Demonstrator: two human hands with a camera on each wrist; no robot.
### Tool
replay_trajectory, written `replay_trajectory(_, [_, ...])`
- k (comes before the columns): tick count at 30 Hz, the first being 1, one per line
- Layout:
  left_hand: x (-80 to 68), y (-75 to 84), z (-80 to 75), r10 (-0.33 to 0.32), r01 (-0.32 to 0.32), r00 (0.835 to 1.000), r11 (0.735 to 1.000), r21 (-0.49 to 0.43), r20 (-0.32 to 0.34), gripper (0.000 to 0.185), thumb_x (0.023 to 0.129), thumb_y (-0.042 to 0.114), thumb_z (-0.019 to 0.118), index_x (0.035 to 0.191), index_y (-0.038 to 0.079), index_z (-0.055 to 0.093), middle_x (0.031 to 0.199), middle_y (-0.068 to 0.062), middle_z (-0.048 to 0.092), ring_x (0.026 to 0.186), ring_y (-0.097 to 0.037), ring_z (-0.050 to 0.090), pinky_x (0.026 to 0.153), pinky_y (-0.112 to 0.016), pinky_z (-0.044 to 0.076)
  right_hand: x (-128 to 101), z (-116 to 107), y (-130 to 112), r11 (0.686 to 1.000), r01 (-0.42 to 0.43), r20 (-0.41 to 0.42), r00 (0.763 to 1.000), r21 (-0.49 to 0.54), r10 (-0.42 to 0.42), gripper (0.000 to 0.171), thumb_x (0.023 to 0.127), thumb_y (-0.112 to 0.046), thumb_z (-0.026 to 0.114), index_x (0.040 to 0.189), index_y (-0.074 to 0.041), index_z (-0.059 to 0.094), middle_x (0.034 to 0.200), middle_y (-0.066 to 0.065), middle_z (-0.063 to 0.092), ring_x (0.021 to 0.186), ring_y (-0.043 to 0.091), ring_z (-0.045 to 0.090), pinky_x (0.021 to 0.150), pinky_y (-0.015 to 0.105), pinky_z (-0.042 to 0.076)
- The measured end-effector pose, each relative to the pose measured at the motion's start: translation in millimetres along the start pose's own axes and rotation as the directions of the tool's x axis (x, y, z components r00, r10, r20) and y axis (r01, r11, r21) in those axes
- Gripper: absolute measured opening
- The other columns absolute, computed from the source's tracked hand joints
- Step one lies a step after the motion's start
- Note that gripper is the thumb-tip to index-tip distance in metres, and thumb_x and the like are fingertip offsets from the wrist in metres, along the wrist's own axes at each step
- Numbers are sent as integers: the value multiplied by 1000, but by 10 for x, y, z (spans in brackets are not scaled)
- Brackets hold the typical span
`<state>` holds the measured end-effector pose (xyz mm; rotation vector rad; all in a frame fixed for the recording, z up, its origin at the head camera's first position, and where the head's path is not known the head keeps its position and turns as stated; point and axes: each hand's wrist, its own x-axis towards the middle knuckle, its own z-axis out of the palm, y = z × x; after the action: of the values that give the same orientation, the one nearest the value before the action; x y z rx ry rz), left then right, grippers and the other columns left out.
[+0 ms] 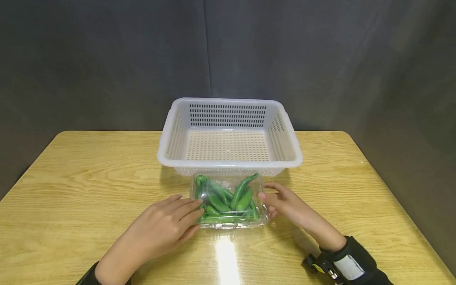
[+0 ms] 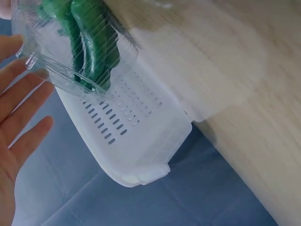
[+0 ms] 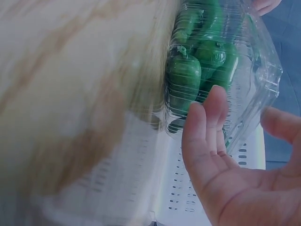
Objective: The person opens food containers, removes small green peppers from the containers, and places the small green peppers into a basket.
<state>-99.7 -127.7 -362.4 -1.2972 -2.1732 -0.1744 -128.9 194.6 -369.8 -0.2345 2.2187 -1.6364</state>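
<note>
Backdrop: dark grey cloth [image 1: 107, 59] hangs behind a pale wooden table [image 1: 71, 178], whose rounded far corners and long side edges are all in view.
Left hand [image 1: 167, 225]: fingers straight and relaxed, tips touching the left wall of the clear pack; nothing is clasped.
Clear pack [image 1: 229, 221]: a see-through plastic clamshell, lid down, lying flat near the front middle of the table, just before the basket.
Green peppers [image 1: 231, 198]: several, heaped inside the pack.
Basket [image 1: 228, 160]: white, slotted, upright, with nothing in it that shows; its near wall stands just beside the pack's far edge.
Right hand [image 1: 285, 204]: fingers loosely spread, fingertips [image 3: 214, 101] at the pack's right wall, thumb apart; no closed hold.
Handling note: thin walls likely buckle, so even pressure from both sides, low on the pack, seems wise.
Open room: broad bare tabletop left and right of the pack; basket rim blocks the far side, so clearing it calls for a lift.
</note>
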Motion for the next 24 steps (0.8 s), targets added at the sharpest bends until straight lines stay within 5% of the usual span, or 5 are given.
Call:
replay_trajectory(4, [23, -36, -1, 28, -29, 1000, 999, 17, 14, 61, 108, 33, 20, 104, 5, 74, 110, -8, 72, 95, -22, 70, 82, -40, 56, -1, 0, -12, 1000, -2, -10, 1000, 4, 2, 63, 100, -18, 55, 145, 15, 26, 83, 9, 63, 67, 18, 62, 72, 36, 55])
replay_trajectory(11, [49, -59, -17, 34, -32, 999, 999, -28, 43, 31, 98, 25, 54, 107, 2, 73, 113, -11, 71, 100, -23, 69, 86, -39, 55, -14, -9, -27, 1000, -11, -31, 999, 0, 11, 64, 99, -18, 55, 144, 16, 25, 81, 7, 62, 69, 15, 60, 69, 32, 54])
replay_trajectory(19, [75, -4, -5, 82, -85, 996, 989, 119, 28, 60, 110, 18, 14, 107, 0, 71, 108, -12, 72, 98, -23, 70, 84, -37, 55, -17, 15, -15, 1000, -7, -20, 1000, 29, 7, 64, 99, -17, 55, 144, 16, 23, 79, 5, 61, 69, 13, 58, 68, 30, 54])
replay_trajectory(24, [66, 57, -24, 22, -31, 997, 991, 130, 75, 38, 102, 9, 33, 117, -2, 66, 112, -14, 69, 99, -25, 68, 88, -38, 54, -12, 29, -18, 999, -8, -14, 1000, 31, 9, 65, 100, -17, 55, 145, 15, 22, 77, 3, 59, 67, 13, 57, 67, 29, 53])
